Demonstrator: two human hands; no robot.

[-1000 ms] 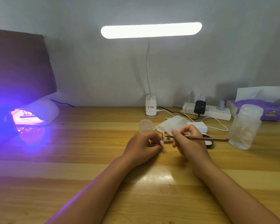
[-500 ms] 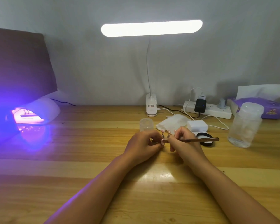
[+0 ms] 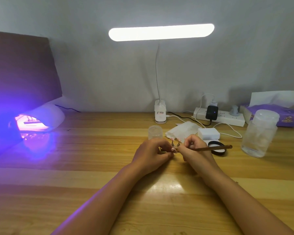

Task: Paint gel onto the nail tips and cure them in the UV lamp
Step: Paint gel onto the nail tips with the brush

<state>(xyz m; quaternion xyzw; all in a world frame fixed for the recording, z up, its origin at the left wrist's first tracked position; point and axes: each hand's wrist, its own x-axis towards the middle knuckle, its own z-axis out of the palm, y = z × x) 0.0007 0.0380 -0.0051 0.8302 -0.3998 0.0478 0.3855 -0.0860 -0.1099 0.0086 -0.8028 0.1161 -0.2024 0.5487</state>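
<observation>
Behind left hand [image 3: 151,154], half-hidden nail tips [image 3: 175,140]

Brush [image 3: 215,148] tip hidden behind right hand [image 3: 195,150] fingers, contact with nail tips [image 3: 175,139] can't be told. Nail tips too tiny to tell gel coat. Holder [image 3: 178,144] base mostly covered by left hand [image 3: 151,152]. UV lamp [image 3: 53,116] interior washed out by purple glow, contents just blurry bars. Tissue box [image 3: 278,114] cut by right edge, forearms by bottom edge. Desk lamp label [image 3: 160,112] unreadable

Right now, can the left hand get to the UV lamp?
Likely yes: nothing stands on the table between the left hand and the UV lamp. It grips the nail-tip holder, so that comes along.
</observation>
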